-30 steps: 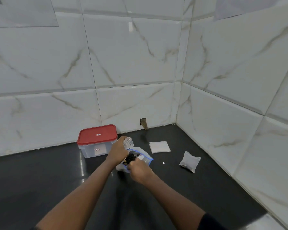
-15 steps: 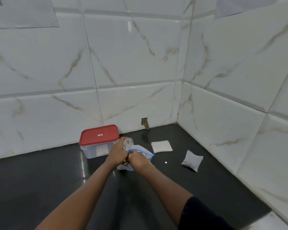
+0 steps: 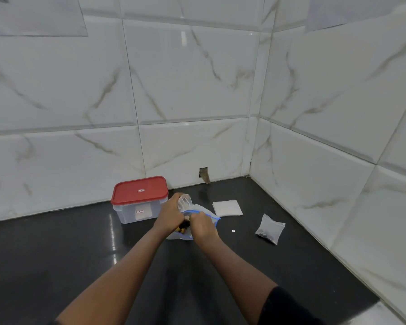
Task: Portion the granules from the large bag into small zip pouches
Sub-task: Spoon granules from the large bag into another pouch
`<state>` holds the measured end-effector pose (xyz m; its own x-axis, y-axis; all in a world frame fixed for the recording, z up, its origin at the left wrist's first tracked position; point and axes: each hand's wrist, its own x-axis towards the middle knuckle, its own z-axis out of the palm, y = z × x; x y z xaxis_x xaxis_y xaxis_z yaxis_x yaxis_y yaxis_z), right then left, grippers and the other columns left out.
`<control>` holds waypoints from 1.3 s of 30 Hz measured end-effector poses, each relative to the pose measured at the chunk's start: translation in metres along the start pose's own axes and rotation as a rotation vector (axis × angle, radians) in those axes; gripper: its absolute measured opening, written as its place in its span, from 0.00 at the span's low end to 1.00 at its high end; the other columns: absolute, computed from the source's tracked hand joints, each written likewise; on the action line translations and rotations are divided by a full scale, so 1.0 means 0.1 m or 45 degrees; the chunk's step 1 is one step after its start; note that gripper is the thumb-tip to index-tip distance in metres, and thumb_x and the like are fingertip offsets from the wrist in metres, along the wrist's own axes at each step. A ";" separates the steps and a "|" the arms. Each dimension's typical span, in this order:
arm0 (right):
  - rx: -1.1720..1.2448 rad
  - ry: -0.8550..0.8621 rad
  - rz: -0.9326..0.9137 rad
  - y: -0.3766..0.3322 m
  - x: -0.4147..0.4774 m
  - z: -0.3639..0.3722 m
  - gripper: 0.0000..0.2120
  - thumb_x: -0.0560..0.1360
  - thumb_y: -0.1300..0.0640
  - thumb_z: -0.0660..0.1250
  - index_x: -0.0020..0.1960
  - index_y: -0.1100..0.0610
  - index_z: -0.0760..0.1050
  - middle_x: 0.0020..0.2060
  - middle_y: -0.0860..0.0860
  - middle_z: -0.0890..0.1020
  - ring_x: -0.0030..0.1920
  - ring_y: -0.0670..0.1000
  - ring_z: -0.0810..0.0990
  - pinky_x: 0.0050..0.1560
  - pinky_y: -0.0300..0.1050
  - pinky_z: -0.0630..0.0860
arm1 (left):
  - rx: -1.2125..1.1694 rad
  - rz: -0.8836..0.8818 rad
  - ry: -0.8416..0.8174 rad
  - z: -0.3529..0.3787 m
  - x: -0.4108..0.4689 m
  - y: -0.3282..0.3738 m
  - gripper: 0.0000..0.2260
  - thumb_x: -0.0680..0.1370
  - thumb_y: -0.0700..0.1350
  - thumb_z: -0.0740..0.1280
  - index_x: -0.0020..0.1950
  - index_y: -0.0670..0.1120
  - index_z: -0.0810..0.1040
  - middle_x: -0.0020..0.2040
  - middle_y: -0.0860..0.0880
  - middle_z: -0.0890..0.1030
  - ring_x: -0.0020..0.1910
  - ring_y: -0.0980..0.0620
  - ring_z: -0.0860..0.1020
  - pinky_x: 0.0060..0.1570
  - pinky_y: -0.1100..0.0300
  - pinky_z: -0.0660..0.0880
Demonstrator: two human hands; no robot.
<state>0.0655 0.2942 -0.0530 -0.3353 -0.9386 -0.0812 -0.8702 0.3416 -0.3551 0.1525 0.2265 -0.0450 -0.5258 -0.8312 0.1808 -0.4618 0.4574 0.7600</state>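
Left hand [image 3: 171,213] grips crinkly clear pouch [image 3: 184,201]; right hand [image 3: 203,225] pinches blue-rimmed plastic bag [image 3: 208,213].

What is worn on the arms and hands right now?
The left hand and right hand are bare: no gloves, rings or watch visible, and nothing worn up to the elbows. A black sleeve covers the right upper arm; no left sleeve is in view.

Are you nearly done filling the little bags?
Not nearly. One filled pouch lies to the right. The left hand holds a pouch while the right hand is at the big bag's mouth. A stack of flat pouches waits.
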 end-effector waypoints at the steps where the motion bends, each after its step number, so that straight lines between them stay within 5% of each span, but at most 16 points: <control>1: 0.027 -0.035 0.037 -0.01 0.01 0.02 0.15 0.78 0.61 0.61 0.63 0.65 0.73 0.56 0.59 0.78 0.62 0.56 0.76 0.54 0.43 0.71 | 0.002 0.001 0.002 0.01 0.00 0.00 0.17 0.73 0.34 0.66 0.60 0.45 0.72 0.50 0.54 0.74 0.50 0.54 0.74 0.39 0.77 0.64; 5: 0.046 -0.119 0.082 -0.06 -0.02 0.04 0.18 0.79 0.56 0.60 0.67 0.63 0.70 0.61 0.59 0.76 0.64 0.56 0.74 0.63 0.45 0.69 | 0.010 0.015 0.008 0.00 0.00 0.00 0.19 0.72 0.33 0.67 0.61 0.44 0.72 0.50 0.53 0.75 0.49 0.55 0.73 0.43 0.70 0.64; 8: 0.047 -0.061 0.103 -0.01 0.00 0.03 0.15 0.79 0.64 0.58 0.64 0.65 0.73 0.50 0.63 0.77 0.62 0.58 0.75 0.58 0.46 0.71 | 0.000 -0.003 0.002 0.00 0.00 0.00 0.18 0.72 0.34 0.68 0.61 0.44 0.72 0.50 0.53 0.75 0.49 0.53 0.73 0.46 0.67 0.65; 11: 0.018 0.084 0.069 0.06 0.01 0.00 0.14 0.77 0.65 0.60 0.61 0.65 0.75 0.58 0.61 0.78 0.60 0.57 0.76 0.49 0.45 0.69 | -0.029 -0.023 -0.001 0.00 0.01 0.00 0.18 0.73 0.35 0.67 0.61 0.44 0.71 0.51 0.52 0.75 0.50 0.51 0.74 0.49 0.64 0.66; 15: -0.001 0.136 0.026 0.02 -0.04 0.02 0.14 0.77 0.62 0.60 0.61 0.64 0.75 0.59 0.59 0.78 0.61 0.56 0.75 0.57 0.45 0.70 | -0.019 -0.030 -0.009 -0.01 0.02 -0.01 0.18 0.73 0.34 0.66 0.62 0.44 0.72 0.53 0.50 0.76 0.50 0.53 0.72 0.48 0.64 0.66; 27: 0.120 0.156 0.177 0.04 -0.06 0.00 0.15 0.77 0.66 0.60 0.62 0.63 0.74 0.59 0.59 0.78 0.60 0.55 0.77 0.57 0.43 0.73 | -0.011 -0.034 -0.024 0.02 0.04 0.00 0.18 0.72 0.34 0.66 0.61 0.45 0.71 0.51 0.53 0.74 0.50 0.53 0.73 0.48 0.65 0.66; 30: 0.167 0.169 0.131 0.05 -0.06 0.02 0.15 0.78 0.66 0.56 0.63 0.63 0.73 0.61 0.59 0.77 0.54 0.44 0.80 0.51 0.35 0.74 | -0.026 -0.025 -0.028 0.05 0.03 -0.02 0.17 0.72 0.36 0.68 0.60 0.46 0.72 0.52 0.51 0.76 0.51 0.52 0.75 0.47 0.65 0.67; 33: 0.155 0.208 0.047 0.03 -0.07 0.05 0.15 0.81 0.67 0.51 0.63 0.68 0.71 0.60 0.64 0.75 0.33 0.26 0.75 0.34 0.20 0.69 | -0.020 -0.025 -0.031 0.06 0.03 -0.06 0.18 0.73 0.37 0.68 0.61 0.46 0.71 0.54 0.50 0.77 0.51 0.53 0.74 0.48 0.65 0.67; 37: 0.227 0.190 0.097 0.04 -0.04 0.12 0.14 0.79 0.61 0.59 0.61 0.63 0.76 0.57 0.58 0.80 0.55 0.50 0.80 0.52 0.38 0.74 | -0.028 -0.031 -0.017 0.04 0.04 -0.08 0.18 0.72 0.34 0.66 0.60 0.46 0.72 0.51 0.51 0.76 0.50 0.52 0.74 0.44 0.67 0.67; 39: 0.231 0.160 0.066 0.02 -0.07 0.13 0.15 0.78 0.57 0.62 0.60 0.63 0.77 0.56 0.57 0.81 0.56 0.52 0.79 0.50 0.40 0.72 | -0.014 -0.028 -0.011 0.04 0.04 -0.08 0.18 0.72 0.34 0.67 0.60 0.46 0.72 0.50 0.53 0.75 0.49 0.54 0.74 0.41 0.71 0.66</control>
<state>0.0709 0.3008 -0.0654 -0.4299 -0.9028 0.0093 -0.7755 0.3640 -0.5158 0.1513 0.2204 -0.0529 -0.5220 -0.8381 0.1585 -0.4654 0.4356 0.7705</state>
